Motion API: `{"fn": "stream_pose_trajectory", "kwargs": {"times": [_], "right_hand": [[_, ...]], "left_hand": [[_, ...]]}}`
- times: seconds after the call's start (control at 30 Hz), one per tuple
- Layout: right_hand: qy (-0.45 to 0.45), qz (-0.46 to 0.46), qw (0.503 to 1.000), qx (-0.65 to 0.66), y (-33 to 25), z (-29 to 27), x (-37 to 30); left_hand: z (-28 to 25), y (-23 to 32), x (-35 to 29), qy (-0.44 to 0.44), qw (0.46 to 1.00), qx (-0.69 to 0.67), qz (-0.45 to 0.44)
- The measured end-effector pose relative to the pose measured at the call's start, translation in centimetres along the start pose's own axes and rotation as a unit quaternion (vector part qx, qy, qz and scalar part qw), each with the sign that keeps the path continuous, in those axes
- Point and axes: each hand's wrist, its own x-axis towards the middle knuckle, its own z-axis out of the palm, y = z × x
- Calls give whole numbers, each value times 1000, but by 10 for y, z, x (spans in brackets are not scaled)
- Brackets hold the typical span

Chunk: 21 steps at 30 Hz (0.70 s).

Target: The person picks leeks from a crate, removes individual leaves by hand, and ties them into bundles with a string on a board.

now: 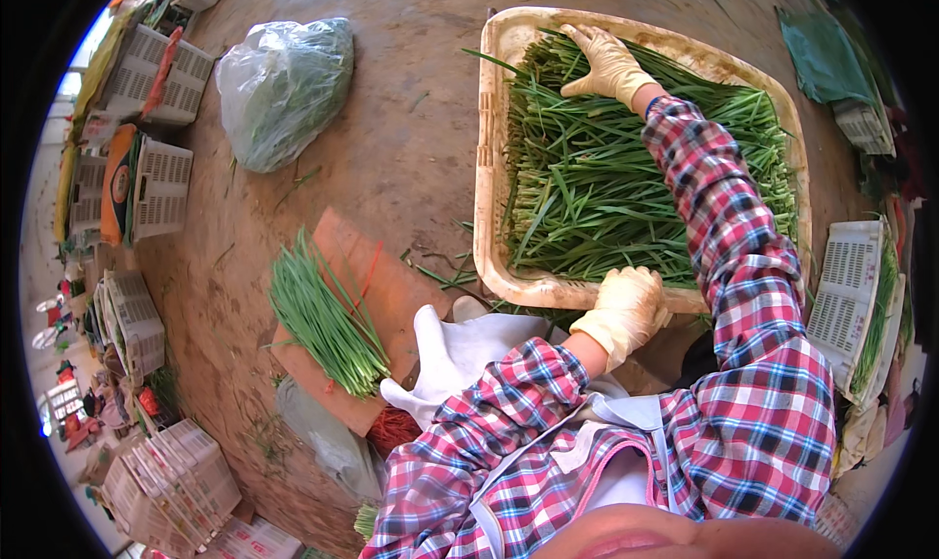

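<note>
A cream plastic crate (492,158) holds layers of long green garlic chives (597,197). My right hand (606,65), in a pale yellow glove, reaches across to the crate's far side. It rests on the chives there with its thumb and fingers spread. At the near rim is my left hand (623,310), gloved too, its fingers curled over the crate's edge. Left of the crate, a bunch of chives (328,314) lies on a brown board (342,234). A red tie (370,270) shows beside the bunch.
A clear plastic bag of greens (284,94) sits on the dirt floor at the far left. Red string (393,428) and a grey plastic bag (323,432) lie near my left side. White crates (161,187) line the left; another crate (843,285) with greens stands at right.
</note>
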Motion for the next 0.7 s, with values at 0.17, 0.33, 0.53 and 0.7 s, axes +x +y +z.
{"fn": "stream_pose_trajectory", "kwargs": {"times": [0.17, 0.33, 0.53, 0.7], "right_hand": [[-44, 8, 998, 46, -2, 11, 16], [-54, -51, 993, 88, 5, 7, 22], [-110, -74, 984, 115, 4, 7, 14], [-160, -62, 976, 131, 0, -4, 11]], "left_hand": [[1, -5, -2, -16, 1000, -3, 5], [2, -13, 3, -16, 1000, 7, 8], [2, -15, 3, -23, 1000, 19, -1], [0, -14, -2, -16, 1000, 7, 13]]}}
